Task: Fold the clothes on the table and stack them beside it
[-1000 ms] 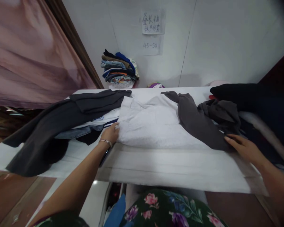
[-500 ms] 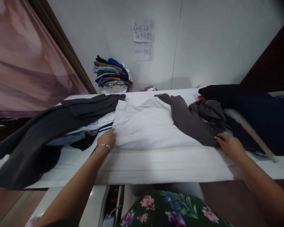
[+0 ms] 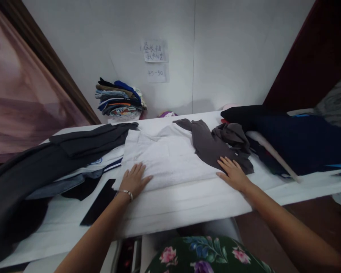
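A pale grey-white garment (image 3: 159, 155) lies spread on the white table (image 3: 187, 212) in front of me. Dark grey cloth (image 3: 208, 146), which looks like its sleeve, stretches along its right side and bunches up at the far end. My left hand (image 3: 135, 180) rests flat on the garment's near left corner, fingers spread. Across the edge between the pale cloth and the dark grey cloth lies my right hand (image 3: 233, 173), palm down and fingers apart. Neither hand grips anything.
Dark trousers-like clothing (image 3: 82, 142) lies heaped at the left over other garments. Folded clothes (image 3: 121, 98) are stacked at the back. Navy and black clothing (image 3: 290, 132) piles up on the right. Two paper notes (image 3: 156, 60) hang on the wall; a pink curtain (image 3: 22, 94) hangs left.
My left hand has let go of the garment's left edge and flattened onto it. My right hand has released the dark grey cloth's corner and moved inward, spreading out. The view has turned right.
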`<state>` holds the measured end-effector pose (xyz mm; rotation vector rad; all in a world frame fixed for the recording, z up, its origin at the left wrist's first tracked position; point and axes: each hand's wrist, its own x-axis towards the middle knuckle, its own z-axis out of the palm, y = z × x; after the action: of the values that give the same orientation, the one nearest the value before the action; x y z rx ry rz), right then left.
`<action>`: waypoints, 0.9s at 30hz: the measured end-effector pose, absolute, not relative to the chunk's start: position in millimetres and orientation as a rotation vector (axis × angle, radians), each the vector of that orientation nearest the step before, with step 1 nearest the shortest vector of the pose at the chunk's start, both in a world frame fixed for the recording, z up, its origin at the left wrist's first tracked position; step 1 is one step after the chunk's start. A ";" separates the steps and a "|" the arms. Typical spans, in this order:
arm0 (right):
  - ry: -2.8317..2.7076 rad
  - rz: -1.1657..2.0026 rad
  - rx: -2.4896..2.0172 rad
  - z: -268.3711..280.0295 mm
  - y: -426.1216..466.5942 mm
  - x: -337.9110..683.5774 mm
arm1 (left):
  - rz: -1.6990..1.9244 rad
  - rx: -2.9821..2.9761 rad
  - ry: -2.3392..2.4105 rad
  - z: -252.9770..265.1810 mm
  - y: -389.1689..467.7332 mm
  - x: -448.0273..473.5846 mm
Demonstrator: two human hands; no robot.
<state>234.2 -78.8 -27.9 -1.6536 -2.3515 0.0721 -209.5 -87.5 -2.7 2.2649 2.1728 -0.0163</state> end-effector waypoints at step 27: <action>-2.183 -0.031 -1.661 -14.6 -70.9 250.8 | 0.044 2.084 2.293 5.0 -68.6 -219.5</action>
<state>250.8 -70.9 -14.6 -1.6606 -2.1826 -0.0312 -219.5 -68.6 5.0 2.0835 2.2934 0.0439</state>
